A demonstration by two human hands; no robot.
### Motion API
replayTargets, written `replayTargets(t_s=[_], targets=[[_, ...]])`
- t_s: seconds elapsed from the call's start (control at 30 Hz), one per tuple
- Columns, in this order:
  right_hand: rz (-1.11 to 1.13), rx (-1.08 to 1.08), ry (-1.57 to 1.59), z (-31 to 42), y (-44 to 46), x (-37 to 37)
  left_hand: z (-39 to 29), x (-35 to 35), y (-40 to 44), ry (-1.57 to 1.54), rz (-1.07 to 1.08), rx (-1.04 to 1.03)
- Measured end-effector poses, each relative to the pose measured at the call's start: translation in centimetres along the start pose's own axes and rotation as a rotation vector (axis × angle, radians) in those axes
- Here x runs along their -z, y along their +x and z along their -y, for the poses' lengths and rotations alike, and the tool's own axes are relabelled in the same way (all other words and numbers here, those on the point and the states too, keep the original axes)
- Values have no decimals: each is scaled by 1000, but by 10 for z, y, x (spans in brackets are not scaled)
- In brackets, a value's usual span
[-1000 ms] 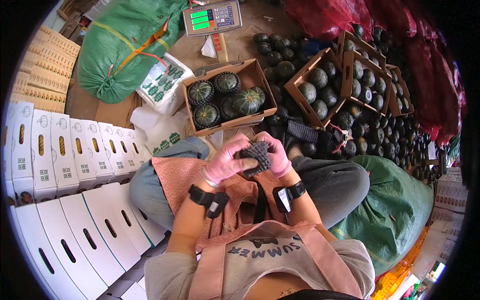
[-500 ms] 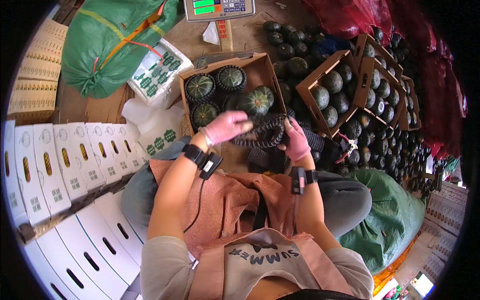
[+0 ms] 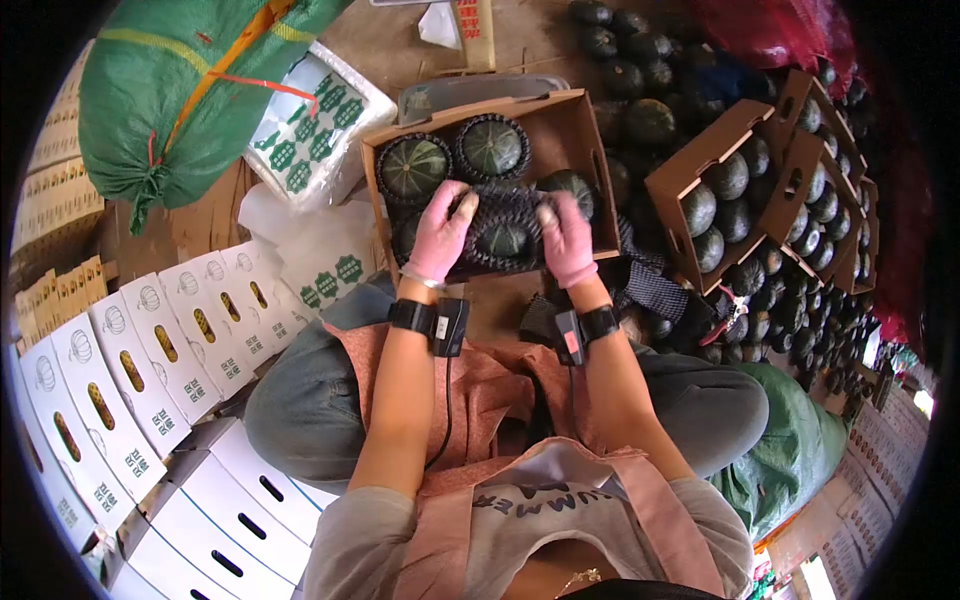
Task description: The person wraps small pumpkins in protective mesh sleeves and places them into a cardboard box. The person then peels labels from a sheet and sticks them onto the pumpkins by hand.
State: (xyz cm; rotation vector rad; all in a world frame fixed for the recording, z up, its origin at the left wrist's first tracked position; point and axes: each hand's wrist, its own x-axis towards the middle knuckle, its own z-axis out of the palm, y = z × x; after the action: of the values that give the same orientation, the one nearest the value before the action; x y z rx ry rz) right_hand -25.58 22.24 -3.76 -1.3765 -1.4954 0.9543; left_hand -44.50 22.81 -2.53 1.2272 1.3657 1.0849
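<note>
My left hand [image 3: 447, 232] and my right hand [image 3: 567, 238] are both closed on a black foam net sleeve [image 3: 505, 203], stretched between them. The net lies over and around a dark green pumpkin [image 3: 502, 239] in the near part of an open cardboard box [image 3: 603, 180]. Two netted pumpkins, one at the far left [image 3: 415, 168] and one at the far middle [image 3: 492, 147], sit upright in the box. A pumpkin with no net visible [image 3: 568, 190] rests just beyond my right hand. Another is partly hidden behind my left hand.
Loose black nets [image 3: 645, 288] lie right of the box, near red-handled shears [image 3: 732, 316]. Cardboard boxes of pumpkins [image 3: 715, 165] and piled loose pumpkins [image 3: 650, 120] fill the right. White cartons [image 3: 150, 360] line the left. A green sack [image 3: 190, 90] stands at the upper left.
Both hands have brought the net from the box's near right edge onto a pumpkin inside. My left hand now grips the net too. The view has shifted closer to the box.
</note>
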Motion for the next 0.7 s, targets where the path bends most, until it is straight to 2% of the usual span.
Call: replayTargets(t_s=[0.03, 0.13, 0.17, 0.23, 0.27, 0.3, 0.37, 0.4, 0.43, 0.47, 0.5, 0.53, 0.57, 0.63, 0.7], targets=[[-123, 20, -74, -10, 3, -7, 9, -1, 2, -15, -42, 27], [-210, -158, 277, -38, 10, -23, 18, -5, 16, -42, -142, 130], [-137, -171, 152, -43, 10, -16, 20, -1, 21, 54, -78, 153], [-126, -222, -80, -36, 14, -14, 34, 11, 29, 251, 54, 181], [-125, -317, -170, -25, 16, -11, 46, 11, 32, 478, 9, 103], [-129, -414, -256, -3, 15, -8, 16, 9, 25, 525, -78, 105], [-202, -114, -382, 20, 4, -2, -8, 7, 13, 651, -307, -260], [-123, 26, -414, 29, -2, 3, -10, 12, 8, 538, -205, -383], [-38, 158, -449, 34, -8, 7, -9, 11, -3, 462, -94, -418], [13, 128, -596, 37, -15, 3, -7, 9, -4, 489, -20, -439], [7, 46, -572, 44, -16, 1, -5, 7, -7, 515, 55, -455], [23, -43, -523, 44, -15, -2, -11, 7, -7, 421, 100, -297], [33, -119, -474, 43, -11, -3, -5, 6, -4, 391, 100, -312], [38, -155, -477, 40, -6, -4, -3, 8, -2, 375, 157, -199], [31, -146, -433, 35, -7, -7, 7, 10, -3, 279, 202, -199]])
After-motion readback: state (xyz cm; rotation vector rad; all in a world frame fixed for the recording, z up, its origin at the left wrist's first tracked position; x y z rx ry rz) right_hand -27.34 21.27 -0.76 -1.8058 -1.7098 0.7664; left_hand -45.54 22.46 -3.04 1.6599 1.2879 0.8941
